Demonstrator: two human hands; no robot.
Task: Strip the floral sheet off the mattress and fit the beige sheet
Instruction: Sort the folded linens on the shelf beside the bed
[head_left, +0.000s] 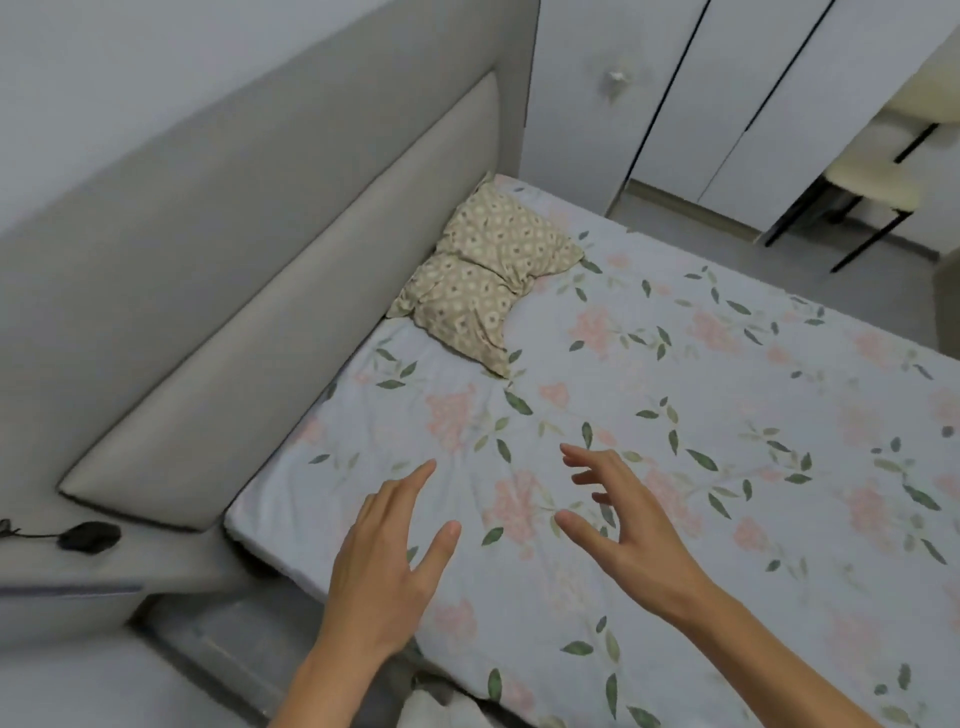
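The floral sheet (675, 415) lay stretched over the mattress, pale blue with pink blooms and green leaves, directly beneath both hands and running well beyond them to the right and ahead. Its near corner sat just left of the left hand, tucked down over the mattress edge.

The left hand (384, 561) reached forward from the lower edge of the view, palm down, fingers straight and slightly spread, holding nothing. The right hand (618, 525) came in from the lower right, its fingers fanned apart and loosely bent, thumb pointing toward the left hand, likewise gripping nothing. Whether either hand touched the sheet or hovered just over it could not be told. The two hands stayed apart, with a bare strip of sheet between them.

Ahead of the hands, a tan patterned pillow (488, 275) rested on the sheet against the grey padded headboard (249, 291). Left of the left hand, a black object with a cord (88, 536) sat on a ledge; what it was stayed unclear. Far ahead to the right stood white wardrobe doors (727, 93) and a cream chair (867, 187), partly cut off by the frame. Both forearms were cut off at the bottom edge.
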